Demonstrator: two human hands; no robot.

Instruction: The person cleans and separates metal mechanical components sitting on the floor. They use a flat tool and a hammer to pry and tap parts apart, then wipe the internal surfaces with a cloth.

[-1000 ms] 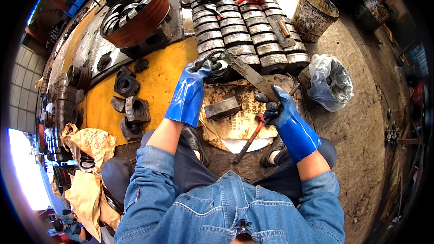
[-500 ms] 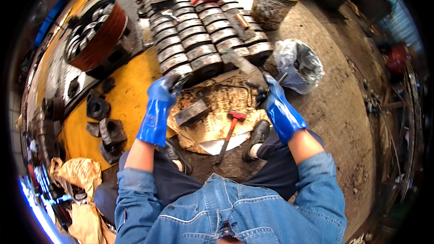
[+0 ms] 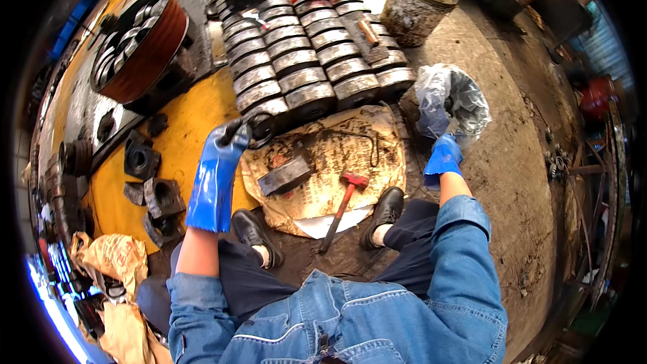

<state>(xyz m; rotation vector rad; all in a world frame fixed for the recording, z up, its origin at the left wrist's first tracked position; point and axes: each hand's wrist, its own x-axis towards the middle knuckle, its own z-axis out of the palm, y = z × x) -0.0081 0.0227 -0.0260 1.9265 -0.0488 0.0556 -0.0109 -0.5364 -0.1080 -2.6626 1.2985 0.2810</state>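
Head view, left hand (image 3: 229, 140) gripping ring (image 3: 259, 128)

Long blue rubber gloves (grimy at the fingers), denim jacket, dark trousers, black shoes.

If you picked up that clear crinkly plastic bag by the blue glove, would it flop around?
Probably yes: the clear plastic bag looks thin and wrinkled, so it should sag and crumple. Something dark sits inside, so it may hang bottom-heavy. The right hand in its blue rubber glove might slip on the film.
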